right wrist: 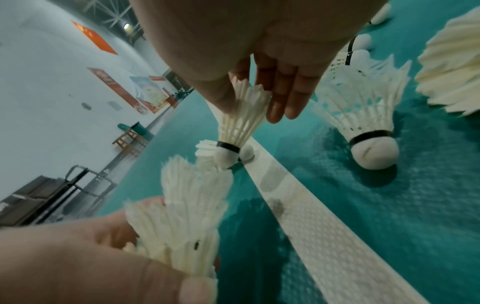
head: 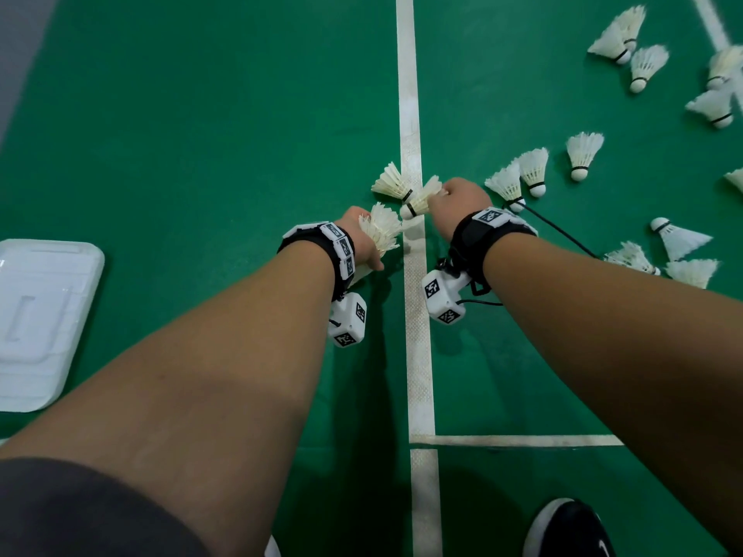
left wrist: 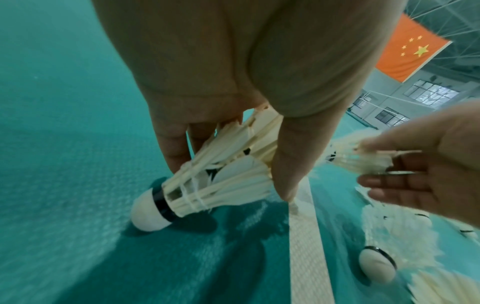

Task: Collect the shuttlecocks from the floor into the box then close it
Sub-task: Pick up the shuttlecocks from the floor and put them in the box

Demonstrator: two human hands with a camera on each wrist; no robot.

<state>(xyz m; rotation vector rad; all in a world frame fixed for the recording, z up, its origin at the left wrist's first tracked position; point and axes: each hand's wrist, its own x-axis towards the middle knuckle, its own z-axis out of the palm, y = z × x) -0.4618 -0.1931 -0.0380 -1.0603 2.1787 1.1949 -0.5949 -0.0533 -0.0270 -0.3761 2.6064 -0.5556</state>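
Note:
My left hand (head: pixel 368 243) grips a nested stack of feather shuttlecocks (left wrist: pixel 213 181), thumb on one side and fingers on the other, cork end pointing down at the green floor. Just right of it, my right hand (right wrist: pixel 249 107) pinches a single shuttlecock (right wrist: pixel 239 121) by its feather skirt, and its cork hangs just over the white court line (head: pixel 418 355). Another shuttlecock (head: pixel 392 180) lies on the floor just beyond both hands. The white plastic box (head: pixel 40 323) sits on the floor at far left, with only its moulded top showing.
Several more shuttlecocks (head: pixel 534 170) lie scattered over the floor to the right and far right. A black cable (head: pixel 563 235) runs from my right wrist. My black shoe (head: pixel 571 532) stands at the bottom right. Green floor stretches between my hands and the box.

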